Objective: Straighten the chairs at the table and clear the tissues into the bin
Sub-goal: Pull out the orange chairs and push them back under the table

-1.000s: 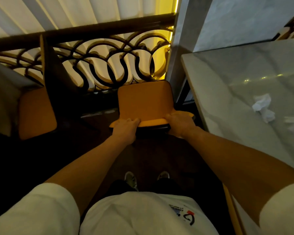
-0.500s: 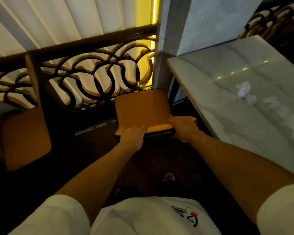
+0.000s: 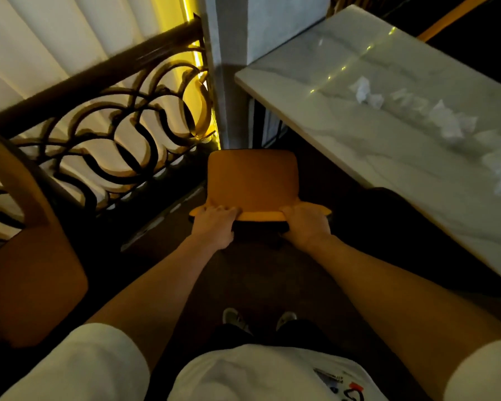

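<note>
The chair (image 3: 252, 176) has an orange-yellow seat and a backrest of the same colour with a dark rear side. It stands on the dark floor (image 3: 261, 273), just beside the near long edge of the marble tabletop (image 3: 344, 117) and close to its left corner. The seat points away from the person, toward the grey pillar (image 3: 229, 68), and the top edge of the backrest runs left to right. The left hand (image 3: 214, 224) is closed over the left part of this top edge, and the right hand (image 3: 305, 224) is closed over the right part. White crumpled tissues (image 3: 368, 92) lie on the tabletop, in a loose row along its length. A second chair (image 3: 32, 287) stands at the left.
</note>
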`<action>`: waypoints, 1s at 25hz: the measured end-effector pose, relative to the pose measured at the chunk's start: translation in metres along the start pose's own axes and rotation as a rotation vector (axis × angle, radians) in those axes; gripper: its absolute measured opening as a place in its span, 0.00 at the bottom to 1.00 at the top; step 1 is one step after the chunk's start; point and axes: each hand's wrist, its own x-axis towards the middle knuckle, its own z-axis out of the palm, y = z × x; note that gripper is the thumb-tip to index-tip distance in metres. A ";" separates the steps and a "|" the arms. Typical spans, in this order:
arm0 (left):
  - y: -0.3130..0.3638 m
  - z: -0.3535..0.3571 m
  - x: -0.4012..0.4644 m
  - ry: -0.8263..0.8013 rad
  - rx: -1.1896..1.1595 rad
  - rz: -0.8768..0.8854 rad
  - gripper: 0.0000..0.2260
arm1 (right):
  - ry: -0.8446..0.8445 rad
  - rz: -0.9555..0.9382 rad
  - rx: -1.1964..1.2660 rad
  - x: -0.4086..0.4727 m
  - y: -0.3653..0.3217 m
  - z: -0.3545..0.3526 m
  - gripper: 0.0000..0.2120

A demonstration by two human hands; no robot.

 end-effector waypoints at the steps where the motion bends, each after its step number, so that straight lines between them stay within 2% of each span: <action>1: -0.002 0.000 -0.002 -0.010 0.007 0.009 0.26 | 0.008 0.010 -0.010 -0.008 -0.004 0.002 0.13; 10: 0.003 0.016 -0.022 -0.009 0.036 -0.017 0.27 | 0.046 0.081 0.042 -0.044 -0.023 0.025 0.18; 14: -0.001 0.011 -0.018 -0.077 0.042 0.018 0.26 | 0.053 0.121 0.009 -0.044 -0.031 0.022 0.21; 17: -0.012 -0.004 -0.002 -0.098 0.066 0.092 0.24 | 0.019 0.184 -0.032 -0.030 -0.035 0.018 0.20; 21: -0.034 -0.013 0.006 -0.119 0.094 0.275 0.23 | -0.018 0.330 0.013 -0.021 -0.054 0.017 0.20; 25: -0.044 -0.014 0.006 -0.138 0.115 0.393 0.24 | 0.000 0.460 0.057 -0.029 -0.071 0.031 0.20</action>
